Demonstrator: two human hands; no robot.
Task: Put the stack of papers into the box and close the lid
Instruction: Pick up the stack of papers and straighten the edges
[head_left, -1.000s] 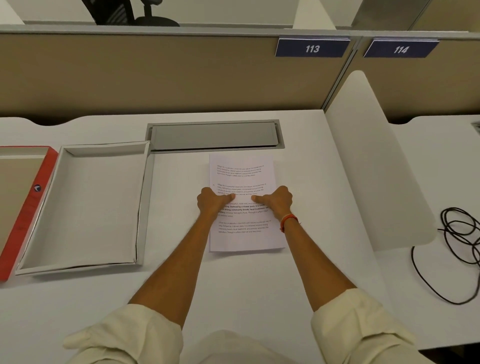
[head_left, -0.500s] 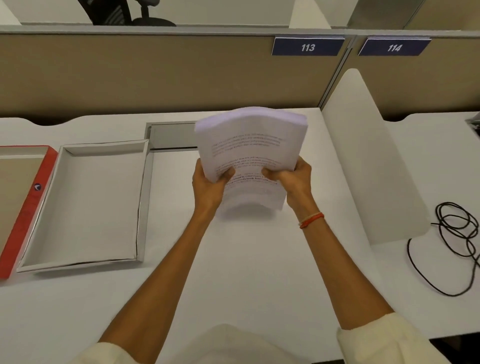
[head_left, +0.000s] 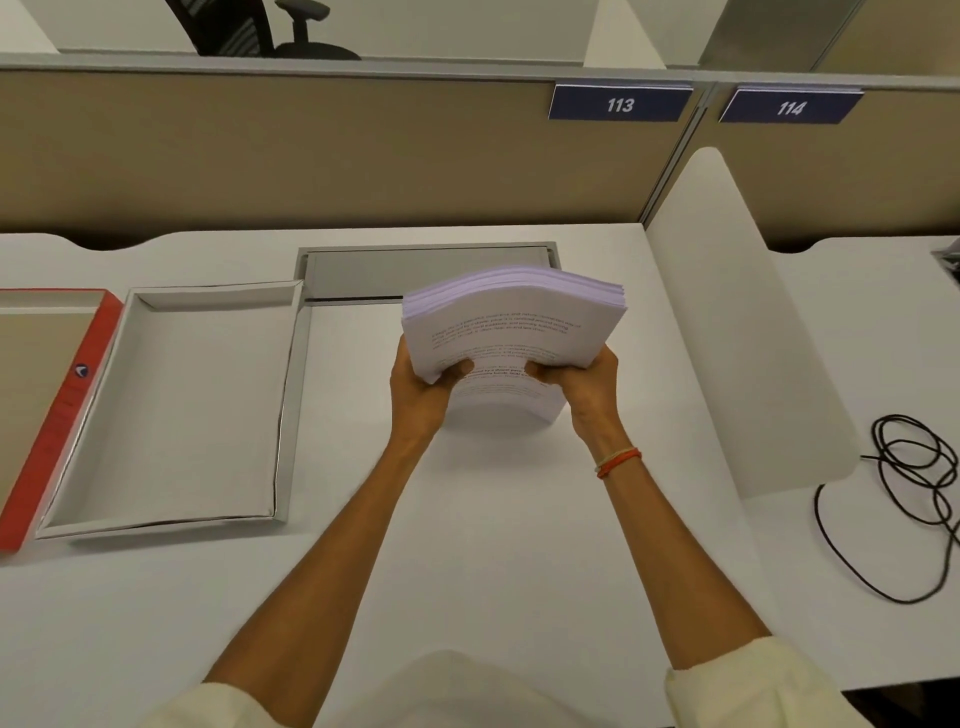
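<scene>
A thick stack of printed white papers (head_left: 511, 322) is held up off the desk, tilted toward me, its far edge raised and its lower edge near the desk top. My left hand (head_left: 421, 387) grips its left side and my right hand (head_left: 584, 382) grips its right side, thumbs on the top sheet. The open white box (head_left: 176, 405) lies flat on the desk to the left of the stack, with nothing inside. Its red-edged lid (head_left: 57, 410) lies open at the far left, partly cut off by the frame.
A grey cable hatch (head_left: 426, 273) is set into the white desk (head_left: 509, 519) behind the papers. A white curved divider (head_left: 753, 332) stands to the right, with a coiled black cable (head_left: 914, 478) beyond it. A tan partition runs along the back.
The stack lay flat on the desk under both hands a second ago. Both hands have since gripped its sides and lifted it, tilting it up toward me.
</scene>
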